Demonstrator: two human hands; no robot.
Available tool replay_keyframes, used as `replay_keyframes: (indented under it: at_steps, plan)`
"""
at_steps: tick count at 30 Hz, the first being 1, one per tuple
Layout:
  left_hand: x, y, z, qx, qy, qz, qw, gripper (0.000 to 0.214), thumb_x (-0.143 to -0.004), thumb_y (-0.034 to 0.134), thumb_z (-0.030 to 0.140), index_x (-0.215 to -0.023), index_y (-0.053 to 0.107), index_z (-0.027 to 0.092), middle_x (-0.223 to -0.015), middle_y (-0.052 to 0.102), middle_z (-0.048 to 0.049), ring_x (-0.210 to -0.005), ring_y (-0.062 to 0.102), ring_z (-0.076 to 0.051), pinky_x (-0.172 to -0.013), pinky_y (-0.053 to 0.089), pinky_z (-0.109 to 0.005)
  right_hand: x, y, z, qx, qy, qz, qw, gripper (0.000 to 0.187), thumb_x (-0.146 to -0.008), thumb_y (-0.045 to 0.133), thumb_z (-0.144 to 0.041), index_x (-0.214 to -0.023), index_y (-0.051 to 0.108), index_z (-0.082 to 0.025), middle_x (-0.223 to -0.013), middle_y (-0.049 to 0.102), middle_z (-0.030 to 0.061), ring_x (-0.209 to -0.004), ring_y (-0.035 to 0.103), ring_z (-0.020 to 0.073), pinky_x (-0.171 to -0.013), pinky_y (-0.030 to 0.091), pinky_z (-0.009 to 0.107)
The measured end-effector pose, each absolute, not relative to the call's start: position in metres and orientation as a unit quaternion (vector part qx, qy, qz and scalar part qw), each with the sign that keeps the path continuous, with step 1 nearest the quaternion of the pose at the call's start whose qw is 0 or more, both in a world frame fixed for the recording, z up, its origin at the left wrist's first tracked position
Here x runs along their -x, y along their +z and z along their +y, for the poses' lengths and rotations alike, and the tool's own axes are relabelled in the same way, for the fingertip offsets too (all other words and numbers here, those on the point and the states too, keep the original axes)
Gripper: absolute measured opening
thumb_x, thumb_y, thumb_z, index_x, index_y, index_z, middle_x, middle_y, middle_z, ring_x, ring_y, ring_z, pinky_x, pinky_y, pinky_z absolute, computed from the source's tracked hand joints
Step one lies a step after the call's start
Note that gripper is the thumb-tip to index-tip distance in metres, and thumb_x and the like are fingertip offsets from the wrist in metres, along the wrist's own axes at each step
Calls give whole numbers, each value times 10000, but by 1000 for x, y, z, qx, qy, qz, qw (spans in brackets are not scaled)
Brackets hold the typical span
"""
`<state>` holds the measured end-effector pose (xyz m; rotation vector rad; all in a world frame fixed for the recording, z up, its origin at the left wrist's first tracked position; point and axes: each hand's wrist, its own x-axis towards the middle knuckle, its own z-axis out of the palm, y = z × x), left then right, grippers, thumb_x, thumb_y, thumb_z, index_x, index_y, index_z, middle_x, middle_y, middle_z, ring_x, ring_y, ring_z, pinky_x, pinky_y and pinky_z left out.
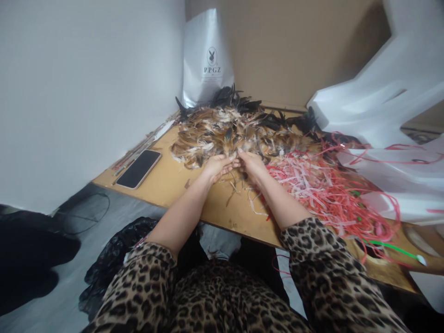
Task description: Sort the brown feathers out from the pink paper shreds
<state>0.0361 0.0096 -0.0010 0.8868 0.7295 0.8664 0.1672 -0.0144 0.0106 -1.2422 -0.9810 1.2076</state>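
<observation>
My left hand (219, 166) and my right hand (251, 165) meet at the near edge of a heap of brown, cream and black feathers (201, 132). The fingers of both are closed in a pinch, thumbs almost touching. Between the fingertips they seem to hold the base of a brown feather (228, 142), whose tip blends into the heap behind. Its lower end is hidden by my fingers. Just to the right of my right hand lies a tangle of red, pink and white plastic strips (312, 189).
A phone (139, 169) lies on the left of the wooden table (173, 180). A silver bag (197, 55) stands at the back. White plastic (374, 97) hangs at the right, near a green tie (395, 244). A black plastic bag (118, 249) lies on the floor.
</observation>
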Motion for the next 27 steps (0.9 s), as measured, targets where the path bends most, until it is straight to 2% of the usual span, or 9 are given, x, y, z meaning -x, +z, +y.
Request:
replay_keyframes:
  at_steps: [5,8,17,20,23,27]
  plan:
    - [-37,-2,10,-400,397,333,756,125,-703,670,186,-755,613,88,-717,678,-79,-642,640,-92,-566,443,-153,-161,10,-17,519,503,-438,535,492,-606,609,-638,-560,419,-186,-447,436,-49,-366,322,44,-347,228,185]
    - [-38,0,8,-393,398,336,758,115,-695,676,172,-729,604,88,-675,667,-68,-622,630,-84,-581,447,-156,-158,11,-19,520,499,-442,534,493,-610,602,-641,-564,412,-189,-430,421,-57,-349,279,39,-342,189,191]
    - [-37,4,6,-398,393,339,757,88,-695,666,138,-689,598,81,-637,649,-45,-564,601,-60,-566,434,-152,-163,16,-20,497,505,-474,522,436,-606,649,-572,-556,487,-170,-461,481,-36,-396,362,50,-373,227,186]
    - [-35,5,7,-415,394,339,747,123,-698,673,181,-745,619,81,-706,670,-70,-619,619,-74,-574,435,-155,-169,21,-21,494,498,-452,551,358,-564,706,-496,-638,576,-171,-465,481,-52,-409,364,48,-385,228,184]
    - [-35,7,6,-437,391,338,736,179,-690,684,223,-782,625,81,-770,682,-97,-656,635,-96,-586,446,-172,-174,26,-21,510,489,-432,561,362,-498,752,-423,-724,638,-164,-479,513,-54,-407,345,44,-397,230,194]
    - [-37,7,5,-481,381,349,708,201,-685,687,254,-760,615,83,-764,684,-101,-624,631,-98,-572,448,-183,-177,28,-22,513,459,-478,546,283,-501,747,-391,-601,628,-155,-470,511,-47,-432,364,55,-433,274,212]
